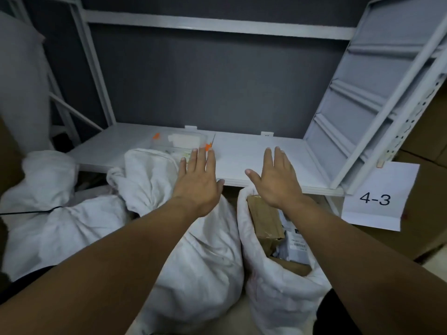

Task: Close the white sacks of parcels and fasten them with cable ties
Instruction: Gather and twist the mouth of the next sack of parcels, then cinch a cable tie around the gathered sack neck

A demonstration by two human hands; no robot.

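White sack [278,291] stands open just below front edge of shelf [254,151], toward its right half. Brown parcel [263,218] shows in mouth. Fabric looks soft, crumpled, limp at rim; body probably heavy, bulky. Best hold, I judge: gather loose rim above parcels, squeeze into neck. My left hand [198,180] and right hand [275,180] hover over shelf edge, fingers straight, spread, holding nothing. Clear box [186,140] on shelf, maybe ties.

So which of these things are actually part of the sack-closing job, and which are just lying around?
Job: open sack, parcels in it, middle sack, left sack, left hand and right hand, both open and empty.
Lying about: paper sign 4-3, leaning shelf panel, clear box on the shelf (contents unclear).
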